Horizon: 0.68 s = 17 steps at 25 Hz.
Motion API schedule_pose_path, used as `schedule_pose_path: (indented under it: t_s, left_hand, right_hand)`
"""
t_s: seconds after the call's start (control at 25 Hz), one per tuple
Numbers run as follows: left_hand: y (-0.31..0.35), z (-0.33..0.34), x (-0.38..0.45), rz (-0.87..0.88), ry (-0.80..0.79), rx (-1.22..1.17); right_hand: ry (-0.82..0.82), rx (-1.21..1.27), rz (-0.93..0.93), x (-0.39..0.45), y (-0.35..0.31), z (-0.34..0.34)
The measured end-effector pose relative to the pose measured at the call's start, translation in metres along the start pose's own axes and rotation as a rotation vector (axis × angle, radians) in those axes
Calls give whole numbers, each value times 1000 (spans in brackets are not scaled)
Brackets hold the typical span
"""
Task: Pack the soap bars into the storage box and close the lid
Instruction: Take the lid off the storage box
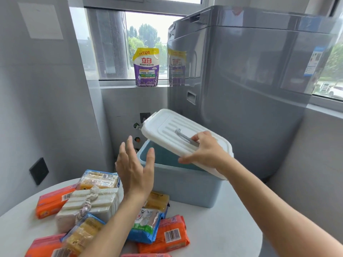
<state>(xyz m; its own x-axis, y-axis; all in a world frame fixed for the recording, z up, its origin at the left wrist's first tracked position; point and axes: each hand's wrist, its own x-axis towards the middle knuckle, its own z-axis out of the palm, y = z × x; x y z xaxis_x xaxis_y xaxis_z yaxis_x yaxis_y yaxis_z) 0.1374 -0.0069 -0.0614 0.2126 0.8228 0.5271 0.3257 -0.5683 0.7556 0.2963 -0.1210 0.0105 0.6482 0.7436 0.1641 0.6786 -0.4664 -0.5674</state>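
Behind both hands stands a big grey washing machine [250, 89], the largest thing here. Under the arms is the round white desk [213, 229]. On it, just past the left hand [135, 169], sits the blue storage box [185, 188]. Its top is open on the near left side, and no soap shows in the part that can be seen.

Under the right hand [206, 151] is the white lid [167, 127]. It is tilted, high at the far end, and it hangs over the right part of the box. The right hand is pinching the lid: fingers curl over its grey handle [185, 139] and the thumb presses the near edge.

The left hand is spread wide and holds nothing. It hovers beside the box's near left corner.

Below and beside the left arm lie the soap bars [89, 204] in a heap on the desk: orange packs, a white bundle tied with a strip, yellow ones, a blue-green pack.

Beyond the left hand, on the window sill, stands a purple soap pouch [146, 67].

The step looks like getting the lid off. Next, the lid likely needs a spot away from the box. Then a free hand can reach down for a soap pack.
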Motion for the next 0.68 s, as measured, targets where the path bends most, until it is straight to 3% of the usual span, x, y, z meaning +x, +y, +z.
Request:
schedule_pose_path:
  t_s: [0.04,0.12,0.2,0.28,0.48,0.68]
  left_hand:
    - [1,-1,-2,220,10,42]
    - [4,4,-7,574,-178,185]
    - [8,15,-18,663,-435,409]
    - [8,25,-24,623,-485,496]
    - [2,12,-9,642,-224,528]
    - [3,-23,20,506,55,583]
  right_hand:
    - [66,63,30,0,2,-10]
    - [196,120,92,-2,11,-26]
    - [235,164,138,-9,22,-30]
    - [213,226,168,-18,35,-28]
    - [239,248,163,-35,62,-31]
    - [162,224,205,-39,82,-14]
